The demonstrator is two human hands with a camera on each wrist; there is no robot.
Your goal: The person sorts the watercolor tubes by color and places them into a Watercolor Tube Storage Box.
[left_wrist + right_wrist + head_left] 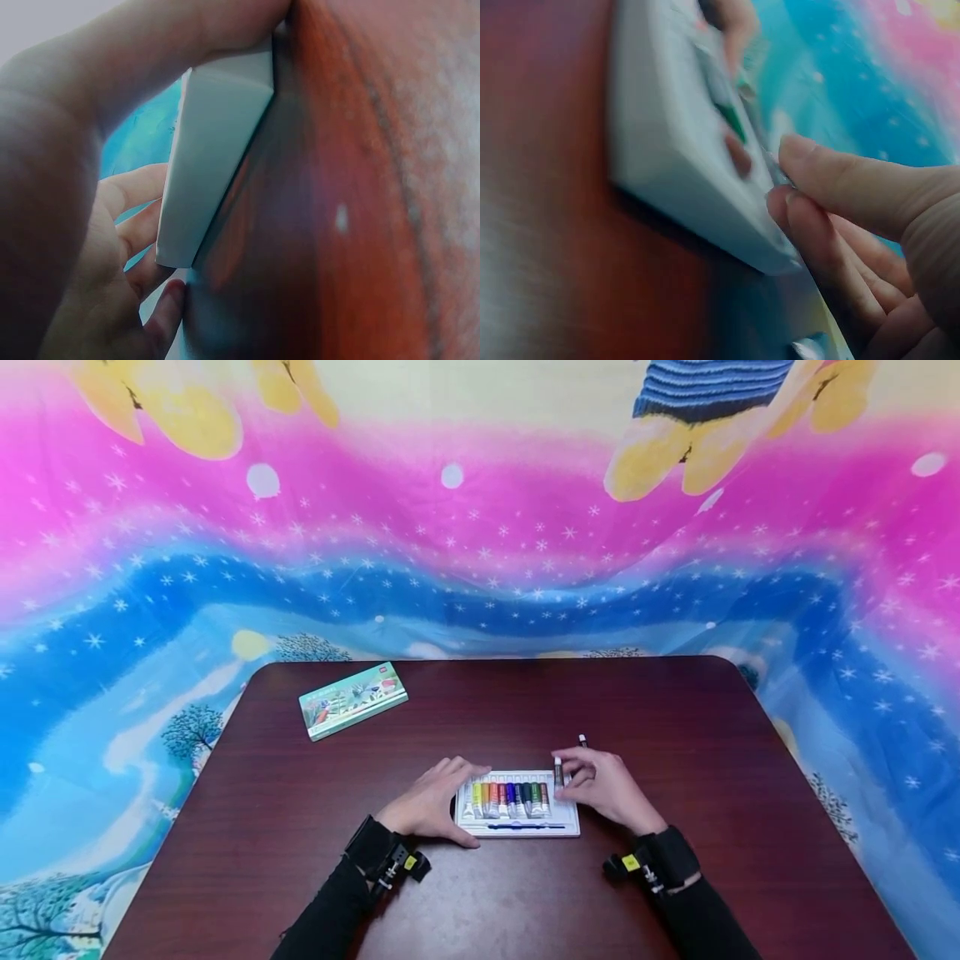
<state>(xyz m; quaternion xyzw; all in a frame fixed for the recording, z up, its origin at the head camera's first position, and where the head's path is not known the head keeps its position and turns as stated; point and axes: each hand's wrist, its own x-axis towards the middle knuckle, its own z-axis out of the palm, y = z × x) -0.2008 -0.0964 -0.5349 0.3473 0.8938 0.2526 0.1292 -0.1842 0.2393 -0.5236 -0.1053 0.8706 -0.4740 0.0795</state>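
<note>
A white plastic tray (517, 837) lies on the table with a row of coloured paint tubes (510, 799) and a thin dark-blue paintbrush (527, 827) in it. My left hand (432, 802) spans the tray's left end, thumb at the near edge and fingers at the far edge. In the left wrist view the tray's white side wall (214, 157) stands between thumb and fingers. Above the tray's right end, my right hand (606, 783) pinches a paint tube (558, 772) with a white cap, held upright. The right wrist view is blurred; thumb and fingertip meet on the tube.
Just beyond the right hand is another white-capped tube (582, 741), partly hidden by that hand. A green illustrated box (354, 700) lies at the back left of the dark wooden table (480, 902). A patterned cloth (480, 552) hangs behind the table.
</note>
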